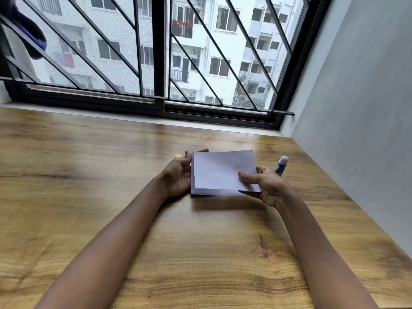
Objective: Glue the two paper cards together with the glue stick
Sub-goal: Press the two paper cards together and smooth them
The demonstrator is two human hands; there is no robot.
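Now, pale lilac paper cards point(223, 172): stacked slightly askew, held above the wooden table point(111, 175).
Left hand point(178, 177): fingers cupping the cards' left edge.
Right hand point(267, 186): thumb pinching the near right corner; uncapped white-and-blue glue stick point(281, 165) in its fingers.
Yellow cap point(178, 156): on the table, far-left of the cards.

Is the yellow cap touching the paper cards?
Apart. Head view: yellow cap sits behind the left hand, which separates it from the cards.

Counts: 2 paper cards, top card point(220, 169) stacked on lower card point(193, 190), edges offset. 1 glue stick point(281, 165), uncapped. 1 yellow cap point(178, 156). 2 hands: left hand point(178, 177), right hand point(268, 186). 1 wooden worktop point(89, 175). 1 barred window point(156, 52).
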